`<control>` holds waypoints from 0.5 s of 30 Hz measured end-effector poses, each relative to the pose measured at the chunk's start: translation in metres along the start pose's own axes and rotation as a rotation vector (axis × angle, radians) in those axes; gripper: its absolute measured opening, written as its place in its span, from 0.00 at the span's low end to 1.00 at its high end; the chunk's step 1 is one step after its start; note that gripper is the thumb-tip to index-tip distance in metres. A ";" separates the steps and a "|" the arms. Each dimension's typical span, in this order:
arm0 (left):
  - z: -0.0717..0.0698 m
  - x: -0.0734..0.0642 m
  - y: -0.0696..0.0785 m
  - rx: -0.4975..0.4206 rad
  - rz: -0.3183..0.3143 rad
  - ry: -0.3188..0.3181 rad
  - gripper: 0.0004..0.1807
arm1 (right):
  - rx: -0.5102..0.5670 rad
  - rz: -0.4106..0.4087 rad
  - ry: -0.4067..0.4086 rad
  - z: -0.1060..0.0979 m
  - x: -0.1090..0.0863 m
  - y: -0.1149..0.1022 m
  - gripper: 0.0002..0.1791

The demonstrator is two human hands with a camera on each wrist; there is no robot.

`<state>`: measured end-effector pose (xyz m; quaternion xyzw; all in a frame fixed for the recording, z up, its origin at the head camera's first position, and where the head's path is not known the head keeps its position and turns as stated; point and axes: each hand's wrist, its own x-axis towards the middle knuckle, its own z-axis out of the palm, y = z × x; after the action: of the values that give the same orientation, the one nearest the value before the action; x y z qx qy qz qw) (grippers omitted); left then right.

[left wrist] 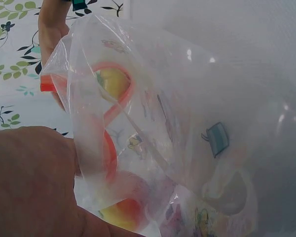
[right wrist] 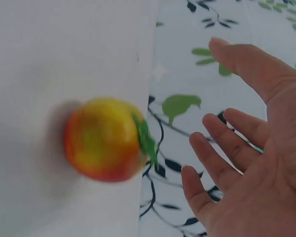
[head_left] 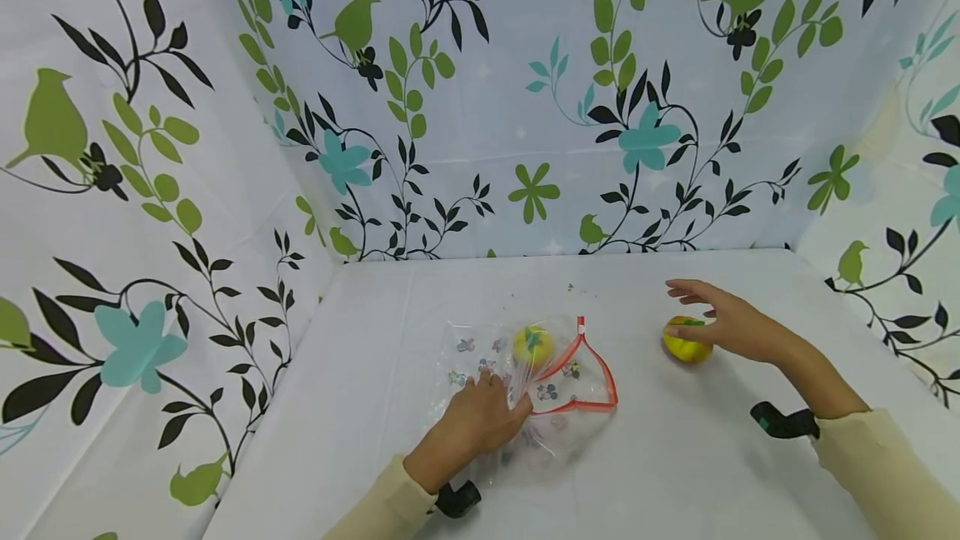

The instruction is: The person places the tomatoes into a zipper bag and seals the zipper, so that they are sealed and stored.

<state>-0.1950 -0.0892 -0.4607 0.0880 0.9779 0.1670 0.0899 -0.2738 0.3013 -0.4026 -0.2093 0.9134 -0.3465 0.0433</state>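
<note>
My left hand grips a clear zip bag with small printed pictures and a red zip edge. A yellow-and-red fruit with a green leafy top shows through its film, just beyond the fingers; in the left wrist view this fruit sits low beside the hand. To the right, a second such fruit rests on the table. Over it hovers my right hand, fingers spread and holding nothing. In the right wrist view, a gap separates this fruit from the fingertips.
Both fruits and the bag are on a white table. Patterned cloth with leaves, birds and flowers rises behind the table and along both sides. A dark wrist camera mount juts out below the right wrist.
</note>
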 end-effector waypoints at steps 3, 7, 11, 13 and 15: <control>0.000 0.000 0.000 0.002 -0.001 -0.001 0.44 | 0.017 0.018 -0.035 -0.007 -0.005 0.014 0.44; 0.001 0.000 0.000 0.005 0.000 0.000 0.44 | 0.042 0.048 -0.085 -0.008 -0.010 0.034 0.45; 0.001 0.000 0.000 0.010 0.001 -0.005 0.44 | 0.076 0.062 -0.120 -0.007 -0.013 0.051 0.45; 0.001 0.000 0.000 0.013 0.003 -0.004 0.44 | 0.083 0.074 -0.129 -0.007 -0.013 0.057 0.46; 0.001 0.000 0.000 0.015 0.006 -0.002 0.44 | 0.092 0.092 -0.142 -0.007 -0.013 0.061 0.46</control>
<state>-0.1952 -0.0892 -0.4618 0.0915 0.9788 0.1600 0.0896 -0.2852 0.3525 -0.4379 -0.1888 0.8999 -0.3698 0.1333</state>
